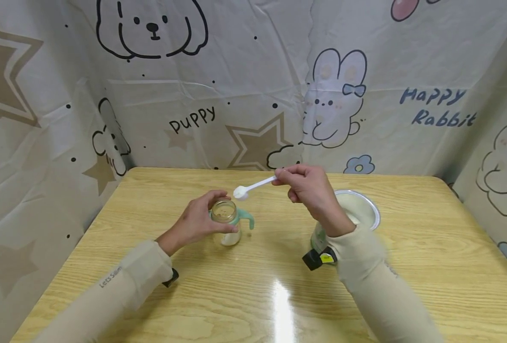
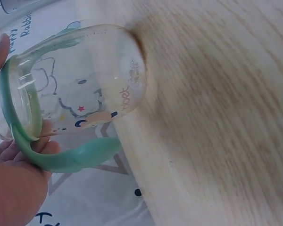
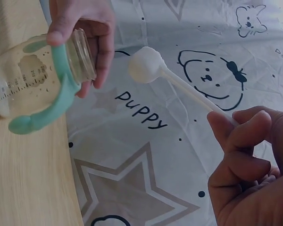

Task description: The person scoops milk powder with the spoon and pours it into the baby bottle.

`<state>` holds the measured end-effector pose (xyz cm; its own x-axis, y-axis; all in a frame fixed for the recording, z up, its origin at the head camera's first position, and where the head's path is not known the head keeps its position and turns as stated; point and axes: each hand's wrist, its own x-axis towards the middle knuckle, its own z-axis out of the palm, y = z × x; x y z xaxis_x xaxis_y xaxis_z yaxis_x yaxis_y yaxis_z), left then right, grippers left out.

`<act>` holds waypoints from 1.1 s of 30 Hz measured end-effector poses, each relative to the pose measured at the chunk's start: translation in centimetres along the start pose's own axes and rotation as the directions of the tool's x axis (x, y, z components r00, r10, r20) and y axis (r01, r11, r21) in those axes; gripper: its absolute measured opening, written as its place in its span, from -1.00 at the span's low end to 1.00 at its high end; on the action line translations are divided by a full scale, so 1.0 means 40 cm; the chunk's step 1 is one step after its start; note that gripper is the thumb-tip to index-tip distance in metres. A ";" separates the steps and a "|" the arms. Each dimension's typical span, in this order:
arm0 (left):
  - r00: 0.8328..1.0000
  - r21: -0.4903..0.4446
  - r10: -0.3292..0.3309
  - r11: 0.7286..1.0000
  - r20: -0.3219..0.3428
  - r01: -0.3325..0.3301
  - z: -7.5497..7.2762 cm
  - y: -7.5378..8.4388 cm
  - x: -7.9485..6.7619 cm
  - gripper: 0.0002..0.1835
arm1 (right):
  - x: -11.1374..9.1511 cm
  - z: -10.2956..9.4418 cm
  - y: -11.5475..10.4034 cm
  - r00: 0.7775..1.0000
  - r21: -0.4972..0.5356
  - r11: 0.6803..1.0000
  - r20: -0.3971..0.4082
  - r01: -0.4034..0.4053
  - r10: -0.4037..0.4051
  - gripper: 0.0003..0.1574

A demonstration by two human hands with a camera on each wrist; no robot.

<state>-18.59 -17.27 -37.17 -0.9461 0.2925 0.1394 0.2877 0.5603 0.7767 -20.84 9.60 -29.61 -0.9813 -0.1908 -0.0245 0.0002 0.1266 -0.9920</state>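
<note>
A clear baby bottle with a green two-handled collar stands uncapped on the table. My left hand grips it round the neck, thumb on the near side and fingers on the far side. In the left wrist view the bottle shows printed pictures and a little residue near its base. My right hand pinches the end of a long white scoop. Heaped white powder fills the scoop's bowl, which hangs just above and to the right of the bottle's open mouth.
An open can of pale powder stands at the right, partly hidden behind my right wrist. The wooden table reaches back to a hanging cloth printed with cartoon animals and stars.
</note>
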 end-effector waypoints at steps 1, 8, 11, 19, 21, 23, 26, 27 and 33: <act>1.000 -0.001 -0.001 1.000 -0.004 0.001 0.001 -0.002 0.000 -0.04 | 0.002 0.005 0.001 1.000 0.000 1.000 0.003 0.001 -0.001 -0.66; 1.000 -0.012 -0.009 1.000 -0.020 0.008 0.005 -0.010 -0.003 -0.08 | 0.010 0.032 0.012 1.000 0.003 1.000 0.011 0.005 -0.005 -0.70; 1.000 -0.018 -0.006 1.000 -0.020 0.006 0.004 -0.010 -0.003 -0.10 | 0.011 0.043 0.016 1.000 -0.001 1.000 0.013 0.013 -0.013 -0.71; 1.000 -0.006 -0.008 1.000 -0.015 0.008 0.002 -0.011 -0.002 -0.11 | 0.018 0.069 0.029 0.999 -0.035 0.999 0.037 0.007 -0.006 -0.75; 1.000 0.000 -0.007 1.000 -0.012 0.007 0.002 -0.011 -0.002 -0.12 | 0.019 0.073 0.033 0.999 -0.041 0.999 0.041 0.003 -0.001 -0.74; 1.000 0.007 -0.008 1.000 -0.011 0.008 0.001 -0.011 -0.002 -0.13 | 0.019 0.076 0.035 0.999 -0.046 0.999 0.039 -0.001 0.003 -0.75; 1.000 0.013 -0.015 1.000 -0.006 0.016 0.000 -0.009 0.000 -0.11 | 0.019 0.081 0.039 0.999 -0.052 0.999 0.039 -0.004 0.006 -0.76; 1.000 0.013 -0.019 1.000 -0.005 0.019 0.001 -0.009 0.000 -0.11 | 0.019 0.082 0.041 0.999 -0.050 0.999 0.041 -0.006 0.008 -0.77; 1.000 0.008 -0.020 1.000 -0.010 0.020 0.001 -0.011 0.000 -0.10 | 0.017 0.091 0.050 0.997 -0.052 0.999 0.080 -0.001 0.005 -0.77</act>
<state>-18.69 -17.48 -37.55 -0.9530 0.2736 0.1301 0.2700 0.5721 0.7745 -20.82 6.18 -32.05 -0.9627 -0.2677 -0.0395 -0.0089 0.1771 -0.9842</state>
